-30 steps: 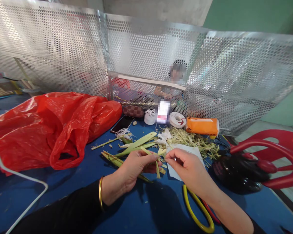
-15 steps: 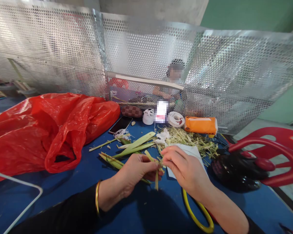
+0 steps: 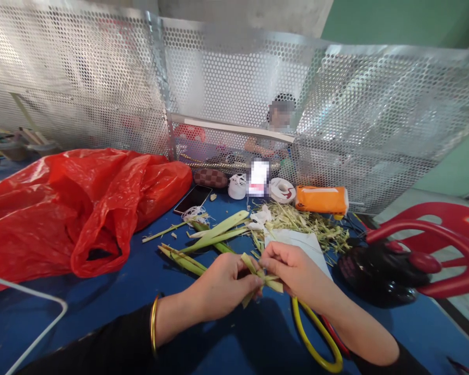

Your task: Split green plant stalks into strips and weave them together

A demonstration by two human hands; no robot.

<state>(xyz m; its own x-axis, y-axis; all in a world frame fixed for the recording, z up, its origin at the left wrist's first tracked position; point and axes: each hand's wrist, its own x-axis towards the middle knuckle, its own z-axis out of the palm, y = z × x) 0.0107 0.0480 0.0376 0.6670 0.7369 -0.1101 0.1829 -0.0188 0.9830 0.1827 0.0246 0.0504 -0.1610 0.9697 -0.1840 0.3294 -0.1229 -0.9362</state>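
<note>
Over the blue table, my left hand (image 3: 224, 286) pinches a small folded piece of pale green leaf strips (image 3: 272, 284) between thumb and fingers. On the other side, my right hand (image 3: 299, 271) has its fingertips closed on the same strips, close against the left thumb. Strip ends stick out above, below and to the right of the grip. Just beyond my left hand lie several long green leaf pieces (image 3: 214, 232). A white paper sheet (image 3: 303, 240) is partly behind my right hand. Under my right forearm sits a yellow loop handle (image 3: 316, 341) with a red part beside it.
A red plastic bag (image 3: 101, 203) covers the left side. Leaf shreds (image 3: 305, 224), an orange packet (image 3: 322, 199), a white spool (image 3: 282, 190) and a lit phone (image 3: 258, 177) stand at the back. At right are a dark kettle (image 3: 379, 273) and red chair. A person sits behind the perforated screen (image 3: 234, 78).
The leaf strips have turned, so one end now points right toward my right palm. Both hands have moved slightly down, with the left also shifting right. The fingers stay on the strips.
</note>
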